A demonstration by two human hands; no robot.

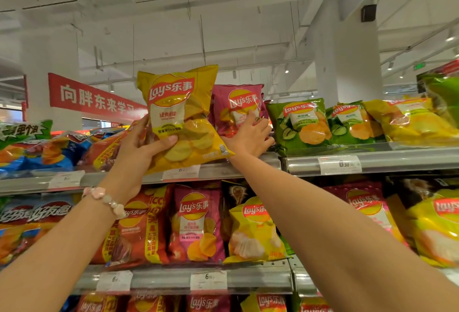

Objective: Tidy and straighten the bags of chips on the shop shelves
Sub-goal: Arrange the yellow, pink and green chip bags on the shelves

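My left hand (139, 145) grips a yellow bag of chips (183, 113) by its lower left side, holding it upright in front of the top shelf (243, 167). Just right of it, my right hand (250, 135) reaches onto the top shelf and lies on the lower front of a pink bag of chips (236, 105), fingers curled over it. The pink bag stands upright behind the yellow one, partly hidden by it. Two green bags (300, 123) lean back to the right of my right hand.
Orange and blue bags (57, 148) lie slumped on the top shelf's left side. Yellow bags (417, 120) lie at the far right. The lower shelf (188, 277) holds red, pink and yellow bags standing in a row. Price tags (339, 164) line the shelf edges.
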